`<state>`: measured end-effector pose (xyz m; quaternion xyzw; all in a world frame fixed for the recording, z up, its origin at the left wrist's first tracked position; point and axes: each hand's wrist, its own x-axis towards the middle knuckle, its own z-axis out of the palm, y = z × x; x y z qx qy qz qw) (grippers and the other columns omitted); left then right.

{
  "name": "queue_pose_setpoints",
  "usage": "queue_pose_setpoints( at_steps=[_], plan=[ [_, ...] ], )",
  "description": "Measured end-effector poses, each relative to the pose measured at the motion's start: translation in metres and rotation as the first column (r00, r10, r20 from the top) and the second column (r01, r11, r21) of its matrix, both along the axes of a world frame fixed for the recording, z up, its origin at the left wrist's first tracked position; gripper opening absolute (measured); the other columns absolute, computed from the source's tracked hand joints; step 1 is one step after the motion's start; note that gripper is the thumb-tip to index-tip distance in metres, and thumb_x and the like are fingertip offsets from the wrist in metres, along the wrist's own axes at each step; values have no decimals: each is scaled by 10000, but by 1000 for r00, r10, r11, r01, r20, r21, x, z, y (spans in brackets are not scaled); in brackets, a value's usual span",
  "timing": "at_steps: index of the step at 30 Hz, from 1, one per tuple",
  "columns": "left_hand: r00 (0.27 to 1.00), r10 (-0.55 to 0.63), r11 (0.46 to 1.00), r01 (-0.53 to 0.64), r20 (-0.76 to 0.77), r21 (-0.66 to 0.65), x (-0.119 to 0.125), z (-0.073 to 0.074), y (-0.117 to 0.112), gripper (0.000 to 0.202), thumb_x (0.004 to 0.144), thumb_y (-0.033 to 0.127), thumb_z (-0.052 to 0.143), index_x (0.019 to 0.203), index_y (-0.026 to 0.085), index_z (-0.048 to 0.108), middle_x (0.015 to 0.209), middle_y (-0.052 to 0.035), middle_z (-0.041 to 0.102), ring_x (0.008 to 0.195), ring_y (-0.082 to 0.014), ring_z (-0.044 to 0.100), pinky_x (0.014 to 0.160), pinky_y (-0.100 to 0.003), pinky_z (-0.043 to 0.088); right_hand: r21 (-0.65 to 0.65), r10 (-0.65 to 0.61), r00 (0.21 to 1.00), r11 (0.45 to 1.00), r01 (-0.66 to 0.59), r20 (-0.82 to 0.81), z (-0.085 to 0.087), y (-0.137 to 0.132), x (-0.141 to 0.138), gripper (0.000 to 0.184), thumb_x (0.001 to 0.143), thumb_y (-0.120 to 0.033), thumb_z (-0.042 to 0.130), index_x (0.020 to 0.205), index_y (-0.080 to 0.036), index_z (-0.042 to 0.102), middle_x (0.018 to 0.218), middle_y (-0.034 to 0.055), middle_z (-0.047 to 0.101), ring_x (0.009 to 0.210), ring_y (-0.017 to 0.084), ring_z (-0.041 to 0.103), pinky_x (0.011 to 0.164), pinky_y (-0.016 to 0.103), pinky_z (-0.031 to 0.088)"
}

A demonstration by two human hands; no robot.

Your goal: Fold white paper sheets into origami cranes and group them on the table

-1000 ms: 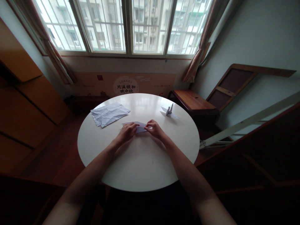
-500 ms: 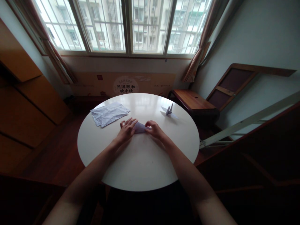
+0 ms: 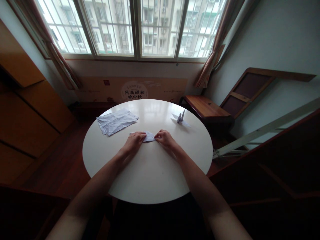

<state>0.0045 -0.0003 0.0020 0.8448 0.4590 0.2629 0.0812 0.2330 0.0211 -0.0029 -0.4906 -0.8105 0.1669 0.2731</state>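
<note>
A small folded piece of white paper (image 3: 149,136) lies between my hands, near the middle of the round white table (image 3: 150,176). My left hand (image 3: 135,138) has its fingers closed on the paper's left side, hiding part of it. At the right tip, the fingers of my right hand (image 3: 163,136) pinch the paper. Beyond my left hand lie several creased white sheets (image 3: 117,121) in a loose stack. A finished paper crane (image 3: 180,117) stands beyond my right hand, wings spread.
A low wooden bench (image 3: 207,106) stands past the table's right side. Behind the table, a printed cardboard panel (image 3: 155,88) sits under the barred window (image 3: 112,30). Wooden cabinets (image 3: 22,116) line the left, and a pale metal rail (image 3: 262,130) slants on the right.
My left hand's fingers have drawn together and come down onto the paper. The folded paper now looks flatter and narrower. My right hand has kept its pinch at the right tip.
</note>
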Motion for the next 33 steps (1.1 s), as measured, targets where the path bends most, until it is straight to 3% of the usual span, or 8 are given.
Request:
queue_pose_setpoints(
  at_steps=[5,10,14,33],
  plan=[
    [994,103,993,-104,-20,-59,0,7,-3,266,877,197,539,1039,280,732,1219,-40,678,1148,-254,611,994,-377,438,-69,-99,991,992,106,95,12,-6,-2,156,790,-195,646,873,-238,772,880,42,675,804,167,599,762,283,414],
    [968,225,971,-233,-108,-62,-6,11,-2,222,873,217,557,990,269,739,1191,-21,694,1130,-233,610,1107,-457,288,-158,-243,953,949,273,182,22,-10,-3,138,789,-308,668,885,-270,760,930,27,682,916,192,585,801,306,384],
    [936,328,939,-338,-131,-59,-16,12,3,181,852,248,585,926,257,750,1163,-21,704,1115,-239,603,1052,-418,346,-208,-303,928,915,347,215,28,-12,0,151,770,-356,694,884,-284,760,978,28,678,984,221,560,814,319,369],
    [786,573,800,-598,-234,-46,-29,22,5,182,833,283,574,860,219,742,1107,-81,698,1072,-308,584,910,-433,442,-258,-330,921,889,377,207,33,-13,4,172,748,-388,707,860,-268,760,957,27,695,999,236,554,826,334,363]
  ],
)
